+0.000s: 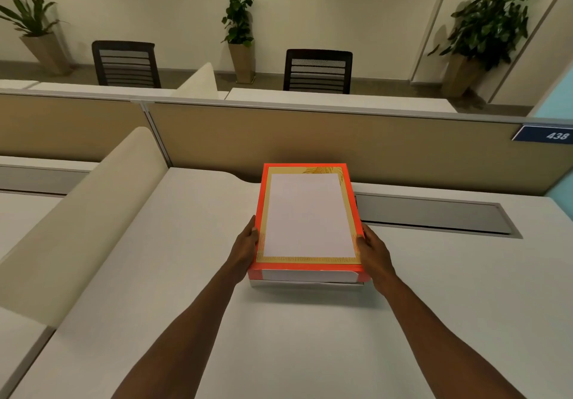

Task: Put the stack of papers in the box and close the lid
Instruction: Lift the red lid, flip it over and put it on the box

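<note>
An orange box (pixel 259 195) lies on the white desk (pixel 310 343) near the back partition. Its top shows a gold border around a white rectangle (pixel 307 215); I cannot tell whether that is the stack of papers lying inside or a panel on the lid. Below its front edge a thin white layer (pixel 307 284) shows, slightly narrower than the orange part. My left hand (pixel 248 245) grips the box's near left side. My right hand (pixel 375 256) grips the near right side. Both forearms reach in from the bottom edge.
A cream curved divider (pixel 83 212) bounds the desk on the left. A tan partition (pixel 341 144) with a blue sign 438 (pixel 548 134) stands behind the box. A grey cable-tray flap (pixel 434 215) lies to the box's right. Chairs and potted plants stand beyond.
</note>
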### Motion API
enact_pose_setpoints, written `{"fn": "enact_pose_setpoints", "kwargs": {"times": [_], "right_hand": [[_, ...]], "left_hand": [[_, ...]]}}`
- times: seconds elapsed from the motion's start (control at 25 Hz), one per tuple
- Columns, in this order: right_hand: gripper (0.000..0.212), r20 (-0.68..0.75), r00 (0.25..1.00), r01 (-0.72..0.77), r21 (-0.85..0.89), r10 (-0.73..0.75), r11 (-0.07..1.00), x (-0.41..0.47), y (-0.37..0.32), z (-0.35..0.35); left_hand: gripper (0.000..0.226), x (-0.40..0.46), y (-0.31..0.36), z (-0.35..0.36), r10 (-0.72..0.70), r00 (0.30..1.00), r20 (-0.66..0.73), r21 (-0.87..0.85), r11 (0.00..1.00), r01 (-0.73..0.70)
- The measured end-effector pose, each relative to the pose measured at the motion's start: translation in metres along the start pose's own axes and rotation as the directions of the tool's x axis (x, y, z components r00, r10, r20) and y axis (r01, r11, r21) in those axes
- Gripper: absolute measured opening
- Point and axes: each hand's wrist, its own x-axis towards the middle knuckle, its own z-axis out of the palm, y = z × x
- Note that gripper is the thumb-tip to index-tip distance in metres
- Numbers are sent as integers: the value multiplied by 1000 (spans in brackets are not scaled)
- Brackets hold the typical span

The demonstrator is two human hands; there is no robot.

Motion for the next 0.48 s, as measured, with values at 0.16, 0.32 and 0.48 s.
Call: {"fn": "enact_pose_setpoints", "kwargs": {"times": [0.16,0.32,0.48], "right_hand": [[43,3,1000,-2,-57,2,998,-2,15,6],[45,6,1000,-22,-79,23,997,-1,21,12],[47,7,999,-38,-93,39,995,2,21,18]], "left_hand": [[42,4,-12,5,4,1000,-10,56,998,-3],[51,10,-17,7,3,1000,-21,92,996,-1],[47,16,-23,4,-16,998,-63,93,995,22]]}}
